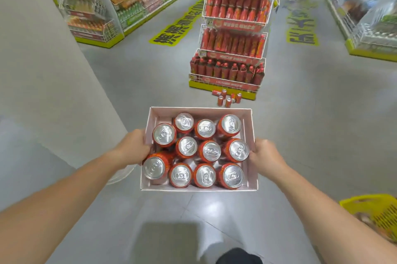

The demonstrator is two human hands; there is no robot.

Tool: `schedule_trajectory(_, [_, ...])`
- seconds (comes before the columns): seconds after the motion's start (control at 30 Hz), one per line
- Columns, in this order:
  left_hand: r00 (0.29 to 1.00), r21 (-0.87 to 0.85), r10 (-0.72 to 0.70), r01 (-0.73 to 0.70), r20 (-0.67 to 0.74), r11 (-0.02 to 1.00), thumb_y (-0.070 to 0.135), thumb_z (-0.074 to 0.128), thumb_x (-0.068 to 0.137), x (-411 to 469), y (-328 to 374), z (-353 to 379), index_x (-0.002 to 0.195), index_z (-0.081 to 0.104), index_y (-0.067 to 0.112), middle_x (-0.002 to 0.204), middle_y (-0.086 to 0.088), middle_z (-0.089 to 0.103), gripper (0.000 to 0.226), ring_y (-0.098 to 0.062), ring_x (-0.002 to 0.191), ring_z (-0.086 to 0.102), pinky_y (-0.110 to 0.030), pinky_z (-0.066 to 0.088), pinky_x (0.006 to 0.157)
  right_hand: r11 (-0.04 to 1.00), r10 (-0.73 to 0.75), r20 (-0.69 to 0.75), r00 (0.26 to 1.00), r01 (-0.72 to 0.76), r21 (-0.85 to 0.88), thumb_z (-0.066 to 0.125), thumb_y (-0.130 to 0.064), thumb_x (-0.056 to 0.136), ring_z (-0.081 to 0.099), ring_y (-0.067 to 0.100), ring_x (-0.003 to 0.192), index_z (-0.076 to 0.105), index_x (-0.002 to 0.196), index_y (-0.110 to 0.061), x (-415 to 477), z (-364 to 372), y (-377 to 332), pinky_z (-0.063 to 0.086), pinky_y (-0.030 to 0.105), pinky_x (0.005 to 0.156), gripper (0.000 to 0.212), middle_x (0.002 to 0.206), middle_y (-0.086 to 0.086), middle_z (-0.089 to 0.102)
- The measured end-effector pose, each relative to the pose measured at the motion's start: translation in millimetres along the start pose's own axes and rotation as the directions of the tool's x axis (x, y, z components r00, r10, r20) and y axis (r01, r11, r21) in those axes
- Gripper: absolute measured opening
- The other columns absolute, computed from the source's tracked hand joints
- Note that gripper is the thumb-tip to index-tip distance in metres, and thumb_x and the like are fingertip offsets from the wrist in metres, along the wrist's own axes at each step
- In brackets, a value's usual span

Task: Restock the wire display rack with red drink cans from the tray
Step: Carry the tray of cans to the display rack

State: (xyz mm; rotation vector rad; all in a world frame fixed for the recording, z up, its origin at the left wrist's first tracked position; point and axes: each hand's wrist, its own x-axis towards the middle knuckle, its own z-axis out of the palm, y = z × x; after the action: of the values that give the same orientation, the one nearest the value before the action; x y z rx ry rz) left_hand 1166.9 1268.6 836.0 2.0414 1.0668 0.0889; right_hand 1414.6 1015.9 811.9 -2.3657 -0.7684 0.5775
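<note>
I carry a white cardboard tray [254, 126] in front of me above the floor, packed with several upright red drink cans [210, 151] with silver tops. My left hand [134, 147] grips the tray's left wall and my right hand [265, 157] grips its right wall. Ahead stands the white wire display rack [235, 25], its tiers full of red cans and red bottles. A small cluster of loose red cans [228, 97] stands on the floor at the rack's yellow base.
A grey wall corner [53, 83] runs along my left. Stocked shelving [133, 1] lines the aisle at back left, and more shelves [365, 5] stand at the right. A yellow shopping basket [378, 210] sits low at my right. Yellow floor lettering [178, 25] flanks the rack.
</note>
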Motion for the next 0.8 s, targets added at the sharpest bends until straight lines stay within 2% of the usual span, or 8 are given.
schedule_trajectory(0.07, [1.0, 0.0, -0.008, 0.008, 0.007, 1.0, 0.032, 0.063, 0.07, 54.6, 5.2, -12.5, 0.068, 0.069, 0.022, 0.052, 0.0, 0.068, 0.012, -0.011, 0.04, 0.059, -0.028, 0.048, 0.037, 1.0, 0.022, 0.024, 0.999, -0.022, -0.018, 0.06, -0.006, 0.085, 0.056, 0.029, 0.065, 0.055, 0.066, -0.009, 55.1, 0.3, -13.7, 0.039, 0.029, 0.05, 0.02, 0.068, 0.01, 0.063])
schedule_trajectory(0.13, [1.0, -0.009, -0.016, 0.016, 0.009, 1.0, 0.026, 0.067, 0.077, 111.7, 6.5, -19.6, 0.072, 0.067, 0.01, 0.057, -0.002, 0.069, 0.016, -0.015, 0.047, 0.061, -0.031, 0.051, 0.042, 0.999, 0.023, 0.05, 0.998, -0.022, -0.026, 0.061, -0.01, 0.085, 0.057, 0.028, 0.065, 0.058, 0.067, -0.009, 111.8, 1.0, -24.1, 0.04, 0.029, 0.051, 0.018, 0.07, 0.011, 0.066])
schedule_trajectory(0.23, [0.999, -0.006, -0.033, 0.033, -0.01, 0.999, 0.014, 0.067, 0.087, 190.6, 9.9, -25.4, 0.08, 0.07, 0.009, 0.07, -0.006, 0.074, 0.009, -0.022, 0.061, 0.067, -0.036, 0.055, 0.05, 1.0, -0.013, 0.081, 0.997, 0.015, -0.02, 0.061, -0.009, 0.084, 0.055, 0.025, 0.059, 0.059, 0.069, -0.006, 198.4, 0.4, -38.4, 0.036, 0.018, 0.04, 0.016, 0.064, 0.008, 0.063])
schedule_trajectory(0.3, [0.998, -0.025, -0.066, 0.066, -0.004, 0.998, 0.014, 0.068, 0.089, 239.6, 14.6, -30.9, 0.084, 0.07, 0.009, 0.08, -0.014, 0.075, 0.007, -0.026, 0.065, 0.067, -0.04, 0.057, 0.053, 0.999, -0.026, 0.109, 0.994, 0.03, -0.037, 0.06, -0.007, 0.084, 0.062, 0.031, 0.065, 0.064, 0.079, 0.0, 254.3, -1.0, -49.4, 0.046, 0.023, 0.047, 0.01, 0.072, 0.015, 0.068])
schedule_trajectory(0.4, [0.994, -0.047, -0.104, 0.104, 0.017, 0.993, 0.015, 0.068, 0.09, 311.9, 23.2, -43.3, 0.086, 0.069, 0.008, 0.082, -0.019, 0.075, 0.008, -0.024, 0.061, 0.065, -0.037, 0.055, 0.048, 0.997, -0.008, 0.142, 0.99, 0.019, -0.077, 0.059, -0.008, 0.085, 0.066, 0.039, 0.082, 0.065, 0.087, 0.003, 330.9, -5.6, -68.8, 0.054, 0.039, 0.063, 0.012, 0.086, 0.022, 0.071])
schedule_trajectory(0.57, [0.989, -0.086, -0.135, 0.141, 0.066, 0.986, 0.008, 0.065, 0.089, 422.0, 32.3, -65.4, 0.085, 0.067, 0.006, 0.072, -0.012, 0.067, 0.005, -0.02, 0.058, 0.058, -0.034, 0.048, 0.048, 0.992, 0.014, 0.181, 0.983, 0.01, -0.13, 0.058, -0.004, 0.084, 0.064, 0.037, 0.075, 0.06, 0.074, -0.003, 449.4, -8.0, -103.9, 0.042, 0.032, 0.054, 0.01, 0.077, 0.017, 0.068])
schedule_trajectory(0.7, [0.982, -0.088, -0.158, 0.167, 0.104, 0.982, 0.001, 0.062, 0.087, 525.4, 25.9, -90.2, 0.092, 0.07, 0.004, 0.089, -0.022, 0.075, 0.011, -0.025, 0.071, 0.064, -0.039, 0.055, 0.06, 0.994, 0.038, 0.224, 0.974, -0.013, -0.11, 0.06, -0.003, 0.085, 0.068, 0.032, 0.075, 0.066, 0.078, -0.002, 546.6, 8.9, -134.1, 0.049, 0.03, 0.056, 0.009, 0.079, 0.015, 0.072])
schedule_trajectory(0.8, [0.986, -0.073, -0.114, 0.123, 0.121, 0.99, 0.008, 0.068, 0.085, 586.9, 28.8, -105.9, 0.088, 0.072, 0.009, 0.089, -0.012, 0.078, 0.005, -0.02, 0.074, 0.066, -0.033, 0.056, 0.065, 0.994, 0.043, 0.215, 0.976, -0.019, -0.112, 0.06, -0.004, 0.086, 0.069, 0.032, 0.081, 0.066, 0.077, -0.01, 597.8, 21.0, -150.1, 0.051, 0.033, 0.062, 0.012, 0.087, 0.014, 0.075])
